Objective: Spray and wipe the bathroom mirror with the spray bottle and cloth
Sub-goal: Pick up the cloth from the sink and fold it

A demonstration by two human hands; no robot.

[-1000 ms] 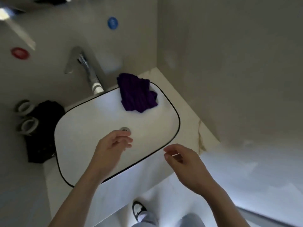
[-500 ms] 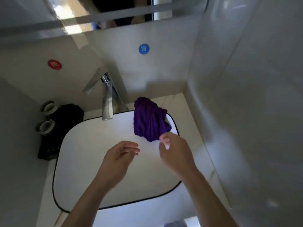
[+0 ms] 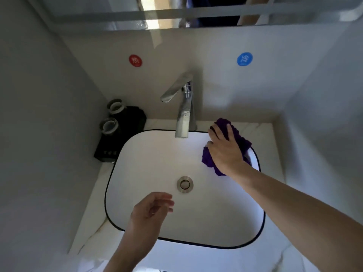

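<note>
A crumpled purple cloth (image 3: 242, 141) lies over the far right rim of the white basin (image 3: 149, 154). My right hand (image 3: 225, 150) rests on top of it, fingers spread over the fabric and thumb pressed against its left side. My left hand (image 3: 151, 211) hovers over the front of the basin, fingers loosely curled and apart, holding nothing. The lower edge of the mirror (image 3: 216, 12) runs along the top of the view, above the back wall. No spray bottle is in view.
A chrome faucet (image 3: 184, 110) stands at the back centre over the basin, with the drain (image 3: 185, 184) below it. A black tray (image 3: 125, 134) with two cups sits at the left. Walls close in on both sides; red (image 3: 135, 60) and blue (image 3: 244, 59) stickers mark the back wall.
The view tilted up and now faces the sink squarely. My right hand reached forward from the basin's front edge and landed on the purple cloth. My left hand stayed over the basin.
</note>
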